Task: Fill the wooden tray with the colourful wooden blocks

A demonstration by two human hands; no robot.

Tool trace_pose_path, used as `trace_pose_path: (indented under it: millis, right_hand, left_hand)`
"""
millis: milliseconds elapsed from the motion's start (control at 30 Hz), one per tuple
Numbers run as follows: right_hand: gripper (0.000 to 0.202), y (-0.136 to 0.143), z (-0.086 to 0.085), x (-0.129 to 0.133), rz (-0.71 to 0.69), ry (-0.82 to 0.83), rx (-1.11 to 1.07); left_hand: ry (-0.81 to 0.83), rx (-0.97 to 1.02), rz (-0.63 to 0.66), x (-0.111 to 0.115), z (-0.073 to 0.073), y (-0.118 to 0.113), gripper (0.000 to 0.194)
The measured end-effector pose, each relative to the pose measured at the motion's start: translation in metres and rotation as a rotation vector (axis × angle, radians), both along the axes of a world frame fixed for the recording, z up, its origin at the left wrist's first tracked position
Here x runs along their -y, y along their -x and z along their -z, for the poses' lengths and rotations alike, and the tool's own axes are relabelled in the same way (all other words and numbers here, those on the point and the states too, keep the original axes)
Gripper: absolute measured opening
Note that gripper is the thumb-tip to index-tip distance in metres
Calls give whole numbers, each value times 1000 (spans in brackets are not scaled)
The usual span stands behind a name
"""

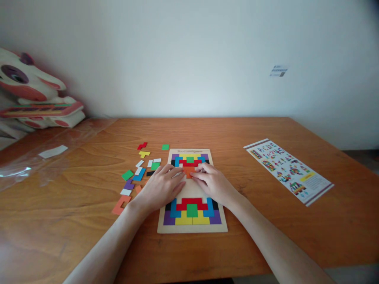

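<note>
A wooden puzzle board (192,228) lies flat before me, with coloured pieces filling its far and near ends and a bare band across its middle. An orange puzzle piece (189,170) sits in the upper middle of the board, between my hands. My right hand (214,183) has its thumb and fingers closed at that piece's right side. Over the board's left side, my left hand (164,185) rests with fingertips by the piece's left edge, its thumb apart from the fingers. Both hands cover parts of the board.
Several loose pieces, among them a green square (165,147), a yellow piece (144,154) and an orange U-shaped piece (118,205), lie left of the board. A printed pattern sheet (288,171) is at right. Clear plastic wrap (68,138) and a cow-shaped toy keyboard (38,92) stand far left.
</note>
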State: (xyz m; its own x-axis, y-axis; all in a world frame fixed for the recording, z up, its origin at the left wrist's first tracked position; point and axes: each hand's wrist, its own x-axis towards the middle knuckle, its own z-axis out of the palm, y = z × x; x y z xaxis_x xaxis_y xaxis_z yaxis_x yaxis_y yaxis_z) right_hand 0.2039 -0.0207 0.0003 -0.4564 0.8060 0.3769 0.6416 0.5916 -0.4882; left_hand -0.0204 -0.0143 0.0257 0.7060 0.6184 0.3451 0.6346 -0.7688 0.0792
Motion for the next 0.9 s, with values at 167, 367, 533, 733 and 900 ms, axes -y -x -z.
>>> trace_pose_path:
  millis: [167, 367, 533, 733, 900]
  right_hand:
    - [23, 0, -1, 1, 17, 10, -27]
    - [24, -17, -12, -4, 187, 9, -222]
    - [21, -30, -15, -10, 320, -61, -251]
    - [21, -27, -14, -7, 289, -51, -233]
    - [19, -25, -14, -7, 279, -63, -232]
  left_hand:
    - [4, -29, 1, -1, 0, 0, 25]
    - [14, -33, 39, 0, -2, 1, 25]
    - [35, -44, 128, 2, -1, -1, 26]
    - [62, -38, 116, 1, -3, 0, 27]
    - [-2, -39, -171, -11, -9, 21, 27]
